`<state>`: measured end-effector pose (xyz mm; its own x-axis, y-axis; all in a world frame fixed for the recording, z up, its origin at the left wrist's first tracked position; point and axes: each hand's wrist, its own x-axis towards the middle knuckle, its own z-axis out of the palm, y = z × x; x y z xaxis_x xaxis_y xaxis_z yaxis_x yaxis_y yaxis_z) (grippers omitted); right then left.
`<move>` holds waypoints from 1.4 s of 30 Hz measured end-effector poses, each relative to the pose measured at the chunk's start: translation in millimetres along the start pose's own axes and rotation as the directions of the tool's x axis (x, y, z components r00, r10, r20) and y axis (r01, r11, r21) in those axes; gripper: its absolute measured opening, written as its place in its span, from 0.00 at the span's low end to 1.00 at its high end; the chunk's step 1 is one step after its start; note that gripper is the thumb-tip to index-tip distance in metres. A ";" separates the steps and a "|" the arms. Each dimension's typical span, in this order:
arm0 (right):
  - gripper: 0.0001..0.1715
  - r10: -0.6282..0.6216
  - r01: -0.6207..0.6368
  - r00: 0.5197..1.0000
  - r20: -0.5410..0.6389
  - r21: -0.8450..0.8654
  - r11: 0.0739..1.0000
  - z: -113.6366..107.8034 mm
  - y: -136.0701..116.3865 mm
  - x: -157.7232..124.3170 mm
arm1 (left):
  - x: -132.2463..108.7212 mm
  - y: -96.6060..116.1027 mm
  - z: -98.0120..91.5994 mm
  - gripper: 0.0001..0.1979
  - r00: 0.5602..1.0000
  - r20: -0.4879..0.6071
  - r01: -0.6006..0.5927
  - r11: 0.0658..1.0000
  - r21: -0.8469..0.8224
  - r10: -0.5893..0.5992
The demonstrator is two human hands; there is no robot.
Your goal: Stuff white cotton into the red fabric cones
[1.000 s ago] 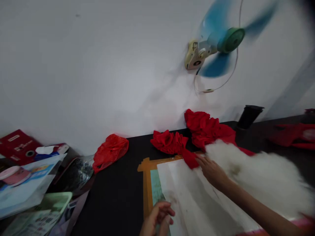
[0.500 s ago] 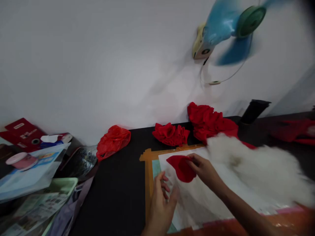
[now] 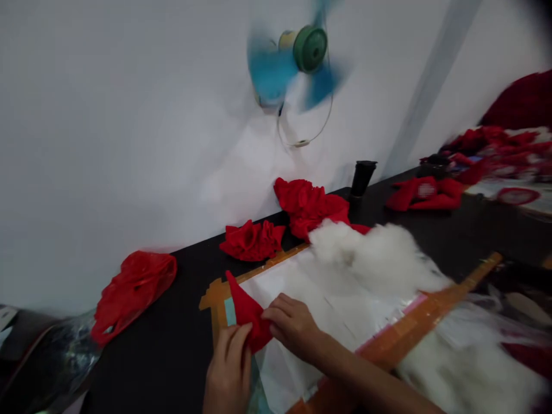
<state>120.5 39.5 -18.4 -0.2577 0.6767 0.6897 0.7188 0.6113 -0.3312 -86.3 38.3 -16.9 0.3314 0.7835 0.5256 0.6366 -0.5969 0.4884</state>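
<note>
A small red cloth piece (image 3: 244, 310) lies at the near left corner of a white sheet (image 3: 310, 310) framed with orange tape. My left hand (image 3: 228, 371) comes up from the bottom edge and pinches the cloth's lower end. My right hand (image 3: 291, 325) reaches across from the right, its fingers closed on the same cloth piece. Just behind the hands, a heap of white fluffy stuffing (image 3: 375, 259) rests on the sheet.
Bunches of red fabric (image 3: 252, 240) and more red fabric (image 3: 308, 204) lie by the wall on the black table (image 3: 181, 345). A red plastic bag (image 3: 131, 290) sits at left, a black cup (image 3: 361, 178) behind. A blue fan (image 3: 293, 63) spins on the wall. Further red pieces (image 3: 425, 192) lie at far right.
My right hand drew the red cloth piece away from the fabric pile toward me. My left hand rose and took hold of it too. The view swung right.
</note>
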 end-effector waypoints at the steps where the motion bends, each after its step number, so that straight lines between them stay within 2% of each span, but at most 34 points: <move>1: 0.11 0.061 -0.057 0.993 0.099 -0.045 0.997 1.4 1.8 -2.6 | -6.3 -7.3 9.4 0.16 0.993 0.108 0.041 0.999 0.035 -0.044; 3: 0.13 0.180 -0.163 0.951 0.250 -0.090 0.983 -3.0 9.7 -9.5 | -19.9 -23.3 27.6 0.17 0.938 0.323 0.102 0.990 0.100 -0.129; 4: 0.15 0.221 -0.204 0.934 0.281 -0.089 0.975 -9.4 16.6 -13.4 | -26.1 -30.7 34.3 0.17 0.910 0.384 0.118 0.986 0.116 -0.154; 6: 0.19 0.282 -0.263 0.922 0.266 -0.107 0.959 -29.2 37.9 -20.7 | -34.4 -40.5 40.5 0.20 0.857 0.488 0.132 0.986 0.098 -0.164; 7: 0.21 0.318 -0.286 0.919 0.234 -0.161 0.945 -41.2 52.1 -23.2 | -35.8 -41.9 40.2 0.22 0.848 0.503 0.137 0.987 0.089 -0.163; 9: 0.28 0.421 -0.349 0.890 0.174 -0.333 0.876 -64.3 84.9 -25.1 | -32.1 -37.3 35.4 0.23 0.860 0.488 0.131 0.989 0.066 -0.147; 10: 0.30 0.489 -0.397 0.858 0.156 -0.405 0.824 -73.7 101.6 -24.7 | -27.5 -31.9 32.3 0.23 0.877 0.463 0.122 0.991 0.053 -0.132; 12: 0.25 0.579 -0.466 0.803 0.143 -0.455 0.758 -86.3 129.4 -22.6 | -15.1 -17.1 26.7 0.21 0.907 0.411 0.095 0.995 0.017 -0.093; 15: 0.17 0.596 -0.495 0.786 0.164 -0.409 0.766 -89.1 144.5 -21.2 | 4.6 8.9 23.1 0.18 0.937 0.346 0.075 0.996 -0.054 -0.051; 18: 0.15 0.577 -0.511 0.797 0.179 -0.310 0.802 -79.0 126.6 -25.7 | 19.9 33.4 26.1 0.15 0.953 0.292 0.128 0.979 -0.157 -0.078; 21: 0.15 0.582 -0.552 0.787 0.206 -0.187 0.813 -63.3 94.1 -33.6 | 31.8 52.1 37.3 0.15 0.930 0.347 0.225 0.933 -0.280 -0.120; 24: 0.15 0.625 -0.647 0.749 0.222 0.039 0.762 -48.4 62.9 -40.6 | 39.0 62.3 55.9 0.23 0.864 0.422 0.440 0.819 -0.369 -0.275; 26: 0.17 0.646 -0.684 0.729 0.228 0.188 0.705 -41.8 45.7 -44.0 | 39.7 64.6 68.6 0.29 0.795 0.486 0.582 0.685 -0.438 -0.364; 28: 0.16 0.641 -0.689 0.725 0.252 0.279 0.669 -39.1 32.6 -46.7 | 37.6 64.1 78.0 0.29 0.740 0.537 0.667 0.547 -0.506 -0.405; 30: 0.11 0.618 -0.680 0.733 0.285 0.341 0.649 -40.4 25.6 -49.4 | 34.7 61.4 82.5 0.21 0.725 0.537 0.689 0.453 -0.566 -0.432; 32: 0.08 0.615 -0.685 0.728 0.304 0.370 0.628 -44.6 25.9 -52.9 | 33.0 57.2 82.8 0.13 0.727 0.503 0.683 0.412 -0.604 -0.467; 34: 0.09 0.659 -0.723 0.687 0.305 0.373 0.581 -49.8 32.6 -56.7 | 32.8 52.9 81.3 0.11 0.716 0.485 0.689 0.395 -0.608 -0.502; 36: 0.09 0.715 -0.772 0.628 0.307 0.363 0.522 -54.2 41.3 -59.6 | 33.5 49.8 80.6 0.12 0.706 0.481 0.697 0.391 -0.601 -0.520; 38: 0.09 0.739 -0.799 0.589 0.327 0.369 0.474 -56.7 46.5 -60.1 | 33.9 49.0 82.0 0.13 0.705 0.477 0.696 0.387 -0.605 -0.524; 40: 0.08 0.723 -0.802 0.583 0.371 0.407 0.438 -56.7 44.4 -57.9 | 33.4 50.2 85.2 0.17 0.712 0.482 0.687 0.367 -0.627 -0.510; 42: 0.08 0.679 -0.790 0.596 0.429 0.463 0.401 -54.4 36.7 -54.4 | 32.3 52.1 88.3 0.25 0.716 0.528 0.691 0.353 -0.631 -0.457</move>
<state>196.0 2.8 -33.0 0.0579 0.9943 -0.0899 0.1928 -0.0995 -0.9762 19.1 47.8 -35.9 0.3142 0.9248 -0.2144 0.0141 0.2212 0.9751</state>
